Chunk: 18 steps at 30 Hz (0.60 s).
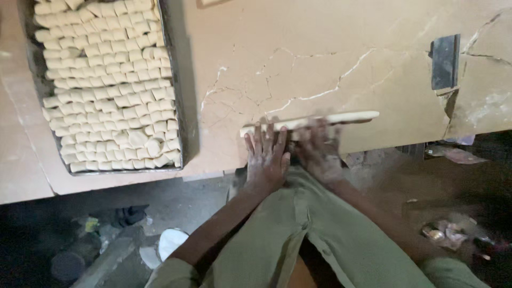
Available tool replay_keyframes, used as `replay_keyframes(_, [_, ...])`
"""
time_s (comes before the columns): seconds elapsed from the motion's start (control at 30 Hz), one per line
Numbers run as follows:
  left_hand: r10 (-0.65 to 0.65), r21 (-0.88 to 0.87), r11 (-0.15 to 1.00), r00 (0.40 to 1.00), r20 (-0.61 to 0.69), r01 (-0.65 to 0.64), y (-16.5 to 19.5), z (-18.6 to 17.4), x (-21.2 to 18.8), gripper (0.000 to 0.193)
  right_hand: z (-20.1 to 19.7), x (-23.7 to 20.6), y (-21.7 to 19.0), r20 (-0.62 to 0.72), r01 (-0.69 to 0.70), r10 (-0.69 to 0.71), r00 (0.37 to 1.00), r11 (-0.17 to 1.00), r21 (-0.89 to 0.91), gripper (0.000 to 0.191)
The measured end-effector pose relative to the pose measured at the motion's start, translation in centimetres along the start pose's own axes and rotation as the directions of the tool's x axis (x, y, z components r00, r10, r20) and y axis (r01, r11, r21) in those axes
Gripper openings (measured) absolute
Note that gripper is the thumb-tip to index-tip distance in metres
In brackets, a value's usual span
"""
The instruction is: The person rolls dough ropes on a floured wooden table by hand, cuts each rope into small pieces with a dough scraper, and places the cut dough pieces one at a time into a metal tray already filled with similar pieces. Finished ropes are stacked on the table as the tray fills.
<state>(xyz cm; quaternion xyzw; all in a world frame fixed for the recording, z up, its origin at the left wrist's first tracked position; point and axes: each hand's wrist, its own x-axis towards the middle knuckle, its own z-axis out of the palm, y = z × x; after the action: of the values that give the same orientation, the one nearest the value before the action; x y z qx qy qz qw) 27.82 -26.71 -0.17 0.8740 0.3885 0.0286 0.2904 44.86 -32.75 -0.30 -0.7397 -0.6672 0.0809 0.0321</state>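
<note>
Dough rope [320, 119] lay at centre frame near the front edge of the slab, long and thin, running slightly uphill toward the right, right end tapered and free. Left portion sat under both hands. Left hand [265, 152] pressed flat on it, fingers spread and pointing up-frame, palm dusted pale. Right hand [319, 149] just beside it, touching or nearly so, blurred; looked flat and open on the rope, no pinch visible, exact finger spread could not be told.

Step judged: rolling the rope out thinner under both palms. Rope looked already even along the visible right part. Next move would likely call for even palm pressure and hands travelling outward along the length, so thickness stays uniform and the thin end does not tear.

Surface: tan stone slab [320, 58], pale veins and cracks across it, broken patch at right of frame. Dark flat scraper [445, 61] at upper right, well apart from the rope. Metal tray [173, 96] at upper left, packed in rows with small cut dough pieces [106, 85].

Room: olive-green trousers [320, 234] at lower centre. Dim floor below slab edge, dark glove-like item [128, 215] and white scrap [172, 241] at lower left, litter at lower right.
</note>
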Motion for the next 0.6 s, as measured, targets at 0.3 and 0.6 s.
replay_keyframes(0.3, [-0.165,0.221,0.956,0.978,-0.129,0.191,-5.2,-8.5,19.6,0.065,-6.4,20.3,2.6,0.005,-0.392,0.392,0.92,0.92,0.015,0.074])
replay_keyframes(0.6, [0.102,0.201,0.975,0.994,-0.035,-0.092,-3.5,-2.6,4.0,0.074,-2.0,1.3,8.7,0.211,-0.386,0.384,0.899,0.922,-0.032,0.073])
